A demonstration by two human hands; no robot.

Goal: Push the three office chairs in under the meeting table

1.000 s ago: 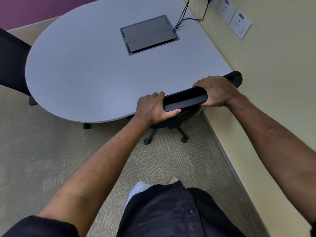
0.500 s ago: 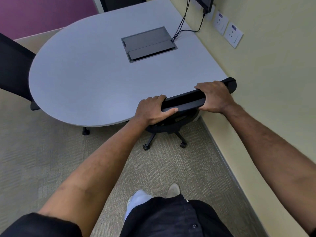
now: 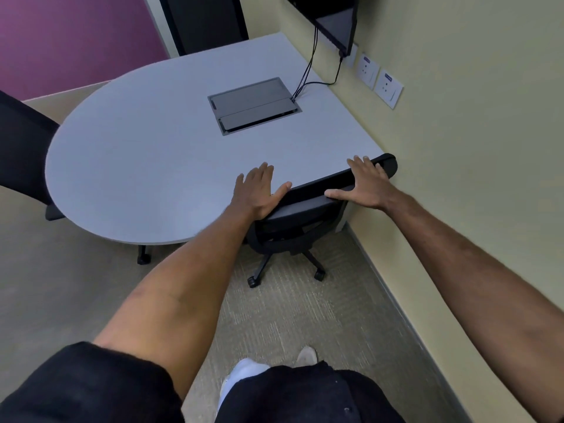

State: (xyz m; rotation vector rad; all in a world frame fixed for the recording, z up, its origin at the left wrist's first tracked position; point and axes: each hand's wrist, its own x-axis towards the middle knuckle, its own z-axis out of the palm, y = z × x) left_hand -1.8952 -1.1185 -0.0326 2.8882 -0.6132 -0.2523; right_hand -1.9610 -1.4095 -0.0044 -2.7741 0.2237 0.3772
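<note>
A black office chair (image 3: 308, 209) stands tucked against the near edge of the grey rounded meeting table (image 3: 146, 154), its seat under the top and its castors showing on the carpet. My left hand (image 3: 259, 190) hovers flat with fingers spread over the left end of the backrest's top edge. Over the right end lies my right hand (image 3: 364, 184), also flat and spread, gripping nothing. A second black chair (image 3: 21, 148) stands at the table's left side, partly cut off by the frame edge.
A yellow wall (image 3: 473, 148) with a skirting board runs close along the right. A flush cable box (image 3: 253, 105) sits in the tabletop, with cables running up to a wall screen (image 3: 335, 19). Sockets (image 3: 380, 79) are on the wall. Carpet lies between me and the chair.
Both hands have let go of the backrest's top edge and opened flat. The chair has stayed against the table while the view has pulled back and lifted.
</note>
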